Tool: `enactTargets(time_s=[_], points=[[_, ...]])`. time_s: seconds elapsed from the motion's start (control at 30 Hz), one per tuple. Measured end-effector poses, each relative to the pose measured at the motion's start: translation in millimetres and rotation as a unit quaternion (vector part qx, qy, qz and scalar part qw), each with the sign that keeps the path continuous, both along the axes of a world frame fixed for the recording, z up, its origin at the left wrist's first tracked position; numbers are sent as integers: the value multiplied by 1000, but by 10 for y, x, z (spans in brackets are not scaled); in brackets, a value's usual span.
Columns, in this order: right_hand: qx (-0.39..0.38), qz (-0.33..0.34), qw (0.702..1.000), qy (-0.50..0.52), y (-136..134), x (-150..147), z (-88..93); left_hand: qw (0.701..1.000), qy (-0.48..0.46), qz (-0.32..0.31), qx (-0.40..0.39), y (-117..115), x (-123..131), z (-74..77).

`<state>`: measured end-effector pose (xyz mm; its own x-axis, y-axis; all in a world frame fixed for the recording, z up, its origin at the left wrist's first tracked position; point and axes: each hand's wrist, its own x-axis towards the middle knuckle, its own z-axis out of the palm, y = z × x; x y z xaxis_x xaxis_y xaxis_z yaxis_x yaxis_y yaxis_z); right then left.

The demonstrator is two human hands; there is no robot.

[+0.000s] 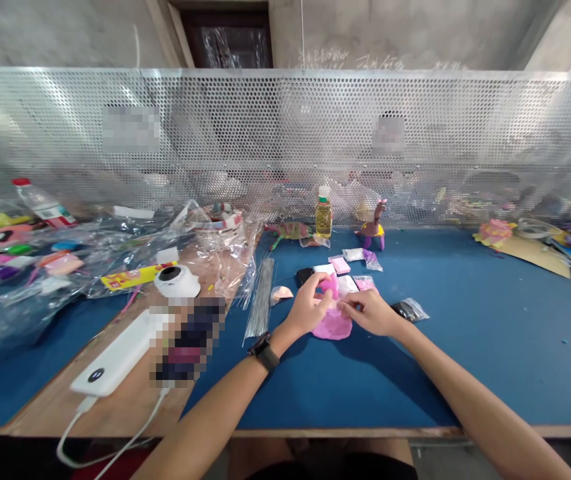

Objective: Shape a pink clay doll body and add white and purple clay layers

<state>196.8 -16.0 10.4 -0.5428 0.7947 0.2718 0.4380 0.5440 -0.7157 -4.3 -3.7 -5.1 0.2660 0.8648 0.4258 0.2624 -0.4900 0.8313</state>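
Note:
Pink clay [333, 325] hangs or lies as a flattened rounded piece just below my hands, with a narrower pink part rising between them. My left hand [310, 305] is curled round the upper pink part, its thumb and fingers pressed to it. From the right, my right hand [369, 312] pinches at the clay's edge near its middle, fingertips close to my left thumb. Small packets of white and pink clay [339, 265] lie just behind my hands. A bag with a peach-coloured lump [281, 294] is left of them.
Thin metal wires [260, 300] lie left of my hands, near a phone [190, 343], a white power bank [120, 353] and a white camera [177, 281]. Behind stand a bottle of yellow liquid [323, 215] and clay animal figures [373, 230]. A black packet [409, 310] is at right.

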Motion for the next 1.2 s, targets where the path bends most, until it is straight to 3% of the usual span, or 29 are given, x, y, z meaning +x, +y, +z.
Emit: enactTargets(time_s=[0.17,0.5,0.67,0.9,1.2], points=[[51,-17,998,-26,-10,-19,-63,998,36,-4,52,-36,58,12],[160,-120,966,-163,-22,-37,-124,998,11,-57,9,-63,51,68],[198,-125,946,-223,-59,-64,-69,998,22,-58,-32,-77,41,107],[205,-98,926,-302,-58,-80,-59,990,131,-46,37,-84,16,135],[182,-93,936,-287,-21,-37,-22,991,118,-66,9,-25,-34,104]])
